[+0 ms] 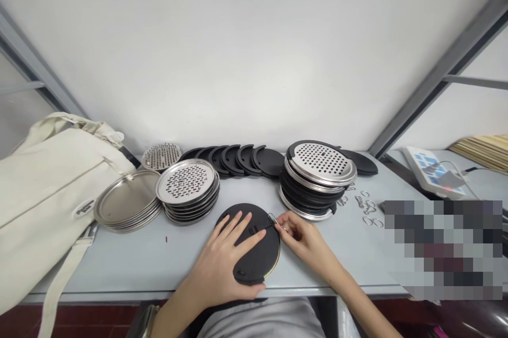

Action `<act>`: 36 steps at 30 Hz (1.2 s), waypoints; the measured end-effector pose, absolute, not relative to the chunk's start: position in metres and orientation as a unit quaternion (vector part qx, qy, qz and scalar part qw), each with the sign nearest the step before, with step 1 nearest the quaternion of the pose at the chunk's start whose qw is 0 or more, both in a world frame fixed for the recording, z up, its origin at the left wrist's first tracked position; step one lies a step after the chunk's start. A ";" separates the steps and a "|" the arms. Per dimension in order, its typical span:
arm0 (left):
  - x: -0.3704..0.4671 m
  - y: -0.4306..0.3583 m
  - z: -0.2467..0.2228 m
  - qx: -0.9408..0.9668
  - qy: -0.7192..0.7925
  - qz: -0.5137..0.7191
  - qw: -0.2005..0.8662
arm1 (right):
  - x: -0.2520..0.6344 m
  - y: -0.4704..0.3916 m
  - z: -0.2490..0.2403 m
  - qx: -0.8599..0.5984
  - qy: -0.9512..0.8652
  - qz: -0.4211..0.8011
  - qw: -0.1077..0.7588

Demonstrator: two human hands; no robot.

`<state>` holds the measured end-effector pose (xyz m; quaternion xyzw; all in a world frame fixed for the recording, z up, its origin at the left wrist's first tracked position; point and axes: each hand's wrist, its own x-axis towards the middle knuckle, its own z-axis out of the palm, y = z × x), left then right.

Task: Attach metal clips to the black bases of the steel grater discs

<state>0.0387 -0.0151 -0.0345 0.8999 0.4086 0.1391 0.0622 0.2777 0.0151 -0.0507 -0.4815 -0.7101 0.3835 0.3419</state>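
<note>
Head view: your left hand (222, 256) lies palm down on a black disc (260, 253), fingers spread apart and thumb by its near rim. That disc rests under your left palm and just left of your right hand (304, 235), near the front edge of the table (135, 269); a thin yellowish line shows along its rim on the right-hand side. Your right thumb and fingers are pinched together on a wire loop (272, 217), which sits at the disc's rim. Just beyond your right hand stands a mixed stack (323, 169) of black and metal discs, with a perforated one on top. Loose rings (367, 220) lie to the right of that hand. Past your left fingertips, black lids (270, 162) overlap in a row. Beyond your left hand and to its left are a grater stack (188, 182) and then a plate stack (129, 198); farther left is a cream bag (51, 190).
</note>
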 end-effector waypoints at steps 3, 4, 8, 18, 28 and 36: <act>0.038 -0.015 -0.035 0.900 0.410 0.136 0.058 | 0.276 0.014 -0.047 -0.481 -0.728 0.364 0.326; 0.038 -0.015 -0.035 0.900 0.410 0.136 0.056 | 0.275 0.013 -0.047 -0.481 -0.732 0.360 0.322; 0.038 -0.014 -0.038 0.901 0.411 0.133 0.049 | 0.273 0.016 -0.050 -0.488 -0.745 0.337 0.304; 0.039 -0.015 -0.037 0.903 0.406 0.134 0.046 | 0.269 0.016 -0.048 -0.511 -0.779 0.256 0.258; 0.040 -0.015 -0.036 0.903 0.403 0.138 0.056 | 0.271 0.016 -0.046 -0.499 -0.805 0.210 0.241; 0.039 -0.015 -0.036 0.902 0.403 0.140 0.063 | 0.273 0.013 -0.050 -0.484 -0.837 0.120 0.226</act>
